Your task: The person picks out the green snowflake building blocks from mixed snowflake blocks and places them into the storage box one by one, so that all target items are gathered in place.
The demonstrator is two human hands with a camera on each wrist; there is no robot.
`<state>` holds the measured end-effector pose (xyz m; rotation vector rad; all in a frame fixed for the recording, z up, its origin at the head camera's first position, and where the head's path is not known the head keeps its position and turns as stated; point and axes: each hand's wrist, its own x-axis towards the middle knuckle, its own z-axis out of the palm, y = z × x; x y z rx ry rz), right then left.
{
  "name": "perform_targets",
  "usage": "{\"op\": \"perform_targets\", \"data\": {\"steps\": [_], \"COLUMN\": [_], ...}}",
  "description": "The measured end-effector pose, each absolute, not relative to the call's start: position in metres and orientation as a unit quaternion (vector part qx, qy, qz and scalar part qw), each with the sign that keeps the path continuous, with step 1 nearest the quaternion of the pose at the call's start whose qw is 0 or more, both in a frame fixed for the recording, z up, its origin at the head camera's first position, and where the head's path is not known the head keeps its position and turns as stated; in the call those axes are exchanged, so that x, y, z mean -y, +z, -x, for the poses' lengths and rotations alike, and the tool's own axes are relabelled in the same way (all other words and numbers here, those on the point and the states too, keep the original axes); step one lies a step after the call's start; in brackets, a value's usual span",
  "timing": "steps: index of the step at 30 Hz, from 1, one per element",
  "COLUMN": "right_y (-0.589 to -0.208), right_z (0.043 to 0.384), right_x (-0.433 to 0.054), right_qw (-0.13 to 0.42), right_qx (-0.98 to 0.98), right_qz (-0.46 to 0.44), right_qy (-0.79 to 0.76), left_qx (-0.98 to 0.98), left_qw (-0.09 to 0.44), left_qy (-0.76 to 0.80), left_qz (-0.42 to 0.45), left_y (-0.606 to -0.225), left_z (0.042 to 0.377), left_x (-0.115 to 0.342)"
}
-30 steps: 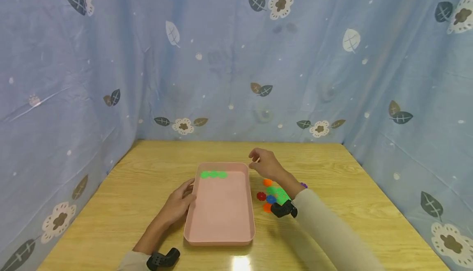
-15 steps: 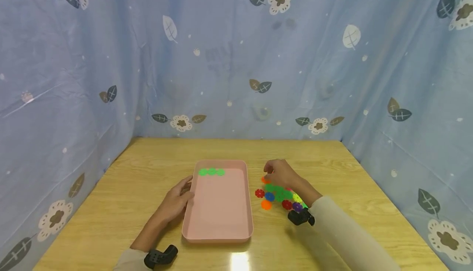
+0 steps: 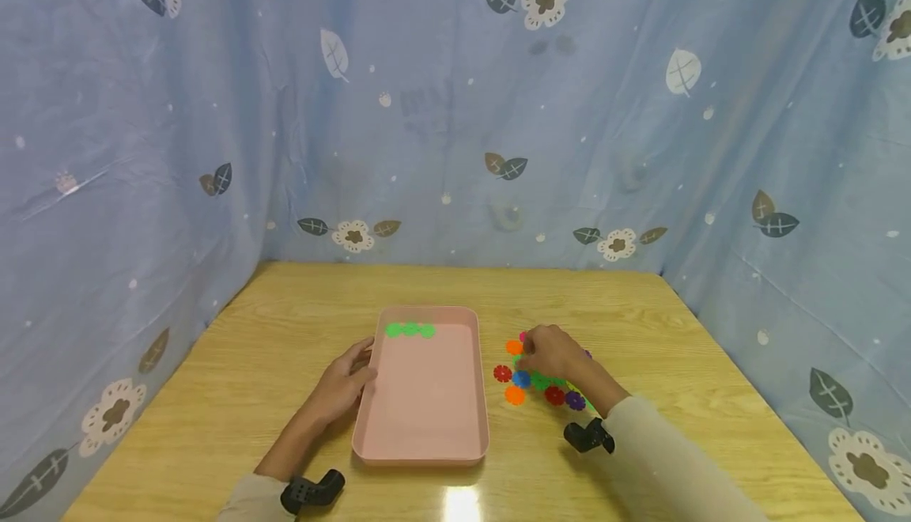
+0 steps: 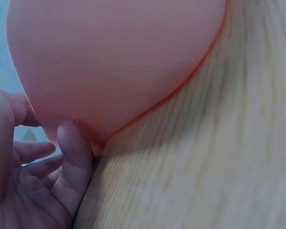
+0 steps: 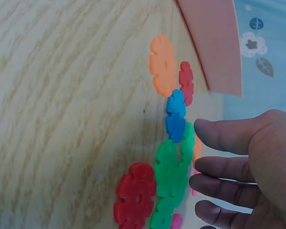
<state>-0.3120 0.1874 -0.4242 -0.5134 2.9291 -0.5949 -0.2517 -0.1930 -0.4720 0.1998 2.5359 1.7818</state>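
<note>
A pink rectangular tray (image 3: 421, 403) lies on the table, with three green flower-shaped plastic pieces (image 3: 410, 330) lined up inside its far-left end. My left hand (image 3: 340, 386) rests against the outside of the tray's left wall. In the left wrist view its thumb (image 4: 75, 143) touches that wall, and one fingertip is hidden behind the rim. My right hand (image 3: 555, 350) hovers over loose flower-shaped pieces right of the tray. The right wrist view shows its thumb and fingers apart beside a green piece (image 5: 187, 144), and I see nothing held between them.
Around my right hand lie orange (image 5: 163, 66), red (image 5: 135, 196), blue (image 3: 521, 380), purple (image 3: 575, 401) and pink pieces, some overlapping. A wooden table (image 3: 320, 293) carries everything. Blue patterned curtains (image 3: 441, 111) stand behind it and along both sides.
My right hand has moved from near the tray's far-right corner, rightward and closer to me, down over the loose pieces. The left hand and the tray stay in place.
</note>
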Motion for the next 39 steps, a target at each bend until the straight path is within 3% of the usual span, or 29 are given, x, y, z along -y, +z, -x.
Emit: {"op": "perform_targets", "data": {"steps": [31, 39], "right_y": [-0.429, -0.431], "right_z": [0.314, 0.315], "right_x": [-0.180, -0.181], "right_qw": [0.055, 0.031], "right_qx": [-0.966, -0.964], "right_qz": [0.147, 0.146], "right_qy": [-0.203, -0.220], "left_qx": [-0.812, -0.814], "left_qw": [0.028, 0.028], "left_qy": [0.579, 0.576], "left_qz": [-0.069, -0.070], "left_y": [-0.473, -0.475], "left_z": [0.250, 0.251], "left_x": [0.194, 0.196]}}
